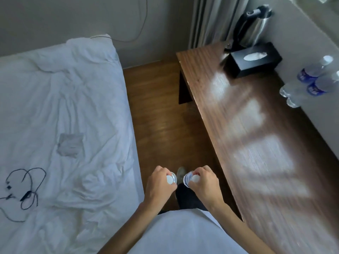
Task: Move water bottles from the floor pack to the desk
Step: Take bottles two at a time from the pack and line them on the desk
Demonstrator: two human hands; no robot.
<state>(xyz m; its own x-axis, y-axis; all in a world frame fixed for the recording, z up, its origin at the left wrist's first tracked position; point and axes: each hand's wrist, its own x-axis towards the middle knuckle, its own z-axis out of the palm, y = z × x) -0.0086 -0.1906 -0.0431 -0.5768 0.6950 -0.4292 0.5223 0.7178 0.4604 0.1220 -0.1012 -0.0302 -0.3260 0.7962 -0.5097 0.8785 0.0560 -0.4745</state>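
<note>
Each hand, left hand (159, 182) and right hand (205, 181), has its fingers closed around one upright water bottle below the cap, ready to join the bottles (311, 79) on the table (256, 134).

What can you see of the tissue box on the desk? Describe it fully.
The tissue box is a black rectangular box with an oval slot on top, where white tissue shows. It lies flat at the far end of the wooden desk, by the wall, directly in front of the steel kettle. The water bottles stand apart from it.
</note>
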